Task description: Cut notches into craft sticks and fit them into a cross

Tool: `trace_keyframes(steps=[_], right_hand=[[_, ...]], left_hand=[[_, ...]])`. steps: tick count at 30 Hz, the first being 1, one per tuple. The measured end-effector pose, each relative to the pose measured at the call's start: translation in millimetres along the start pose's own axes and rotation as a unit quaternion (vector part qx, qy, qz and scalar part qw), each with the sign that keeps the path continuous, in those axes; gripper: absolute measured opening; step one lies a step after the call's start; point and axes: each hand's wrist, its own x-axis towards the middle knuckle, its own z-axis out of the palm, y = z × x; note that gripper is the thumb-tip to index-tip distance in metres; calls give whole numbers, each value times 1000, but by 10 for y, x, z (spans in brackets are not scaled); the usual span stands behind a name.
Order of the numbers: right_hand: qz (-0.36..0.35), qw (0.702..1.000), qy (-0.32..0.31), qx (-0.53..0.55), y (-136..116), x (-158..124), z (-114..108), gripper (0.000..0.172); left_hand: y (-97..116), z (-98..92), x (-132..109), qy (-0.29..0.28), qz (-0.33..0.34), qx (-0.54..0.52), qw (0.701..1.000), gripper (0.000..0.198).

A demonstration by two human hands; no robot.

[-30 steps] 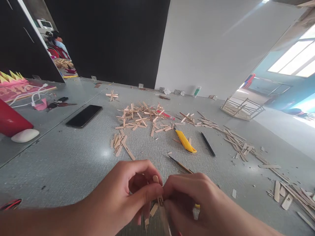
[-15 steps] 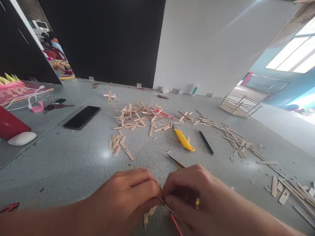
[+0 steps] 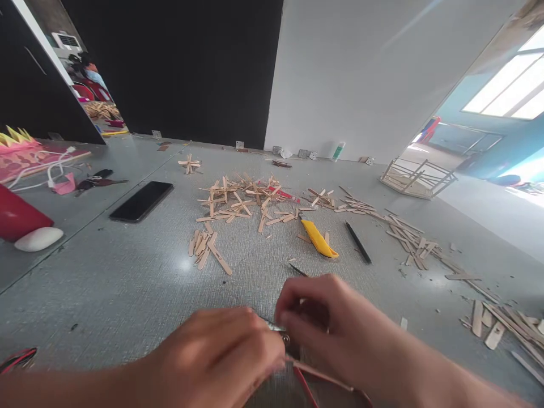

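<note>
My left hand (image 3: 227, 354) is closed, with a thin wooden craft stick (image 3: 321, 374) sticking out to the right from its fingertips. My right hand (image 3: 325, 317) is curled with thumb and forefinger close together beside it; what lies in that pinch, if anything, is hidden. Between and below the hands is a metal tool with a round pivot and red handles, apparently pliers (image 3: 286, 339), partly covered by my left hand. Just beyond the right knuckles a dark pointed tip (image 3: 298, 270) shows.
Ahead lie a pile of craft sticks (image 3: 242, 204), a smaller stack (image 3: 204, 249), a yellow utility knife (image 3: 319, 239) and a black pen (image 3: 358, 242). A phone (image 3: 142, 201) is left. Sticks and scraps (image 3: 412, 241) line the right, near a stick frame (image 3: 419, 178).
My hands have moved slightly apart, the right one up and away. The pliers' pivot and the craft stick now show between them. The wooden pieces below my left hand are now hidden.
</note>
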Motion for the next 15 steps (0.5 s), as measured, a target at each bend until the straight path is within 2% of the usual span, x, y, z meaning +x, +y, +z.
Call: trace_keyframes(steps=[3,5,7,10,11,13,15], right_hand=[[-42,992,115,17,3,-15,-61,28],[-71,984,145,69,-2,-74,-89,34],[-73,977,133,152,-10,-148,-93,38],[-25,953,52,296,-39,-214,-62,53],[-8,946,27,324,-55,-215,-46,53],[17,943,-9,332,-100,-191,-12,45],[35,949,-18,312,-154,-157,20,36]], left_hand=[[57,-6,70,24,-142,-114,983,19],[84,-21,106,13,-201,-184,962,24],[105,-29,117,-10,-230,-226,947,27],[128,-24,104,-31,-252,-259,932,32],[131,-21,99,-32,-257,-268,928,32],[131,-18,94,-30,-262,-272,925,33],[121,-20,99,-29,-260,-261,929,32]])
